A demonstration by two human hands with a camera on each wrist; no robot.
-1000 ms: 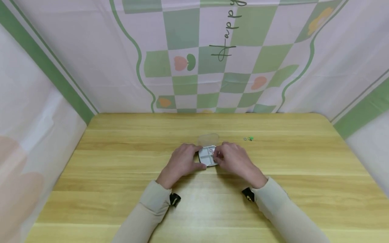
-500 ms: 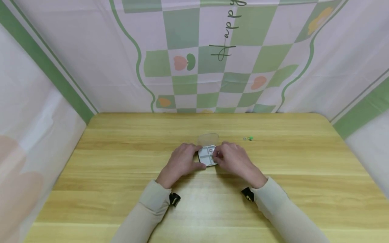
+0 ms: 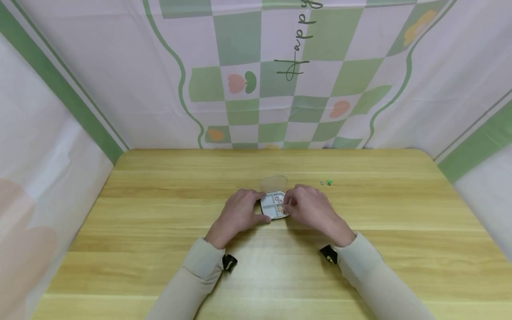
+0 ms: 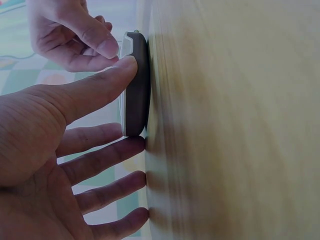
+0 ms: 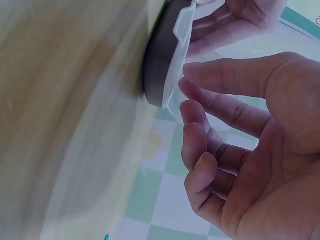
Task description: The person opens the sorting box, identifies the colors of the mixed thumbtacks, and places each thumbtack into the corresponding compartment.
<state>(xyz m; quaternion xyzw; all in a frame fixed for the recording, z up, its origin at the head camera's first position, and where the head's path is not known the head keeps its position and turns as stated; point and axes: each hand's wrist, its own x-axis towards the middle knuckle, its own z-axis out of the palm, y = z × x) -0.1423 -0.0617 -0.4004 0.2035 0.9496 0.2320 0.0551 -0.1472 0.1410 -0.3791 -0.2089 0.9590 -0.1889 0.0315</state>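
A small dark-sided compartment box (image 3: 269, 210) lies flat on the table, its white inside divided into sections and its clear lid (image 3: 274, 183) folded back. My left hand (image 3: 239, 212) holds it from the left, thumb on the near edge and index finger at the far edge; in the left wrist view the other fingers (image 4: 111, 186) spread against the tabletop. Over the box's right side is my right hand (image 3: 310, 206). In the right wrist view its thumb and index tips sit close together at the rim, with nothing visible between them. Several tiny reddish rings or earrings (image 3: 279, 209) lie in the right-hand compartments.
A tiny ring (image 3: 322, 183) and a small green piece (image 3: 330, 182) lie on the wooden table (image 3: 180, 178), right of the lid. A printed cloth (image 3: 276, 80) hangs behind the table's far edge, with more cloth at both sides.
My right hand has shifted slightly right, uncovering more small pieces in the right compartments. My left hand stays on the box.
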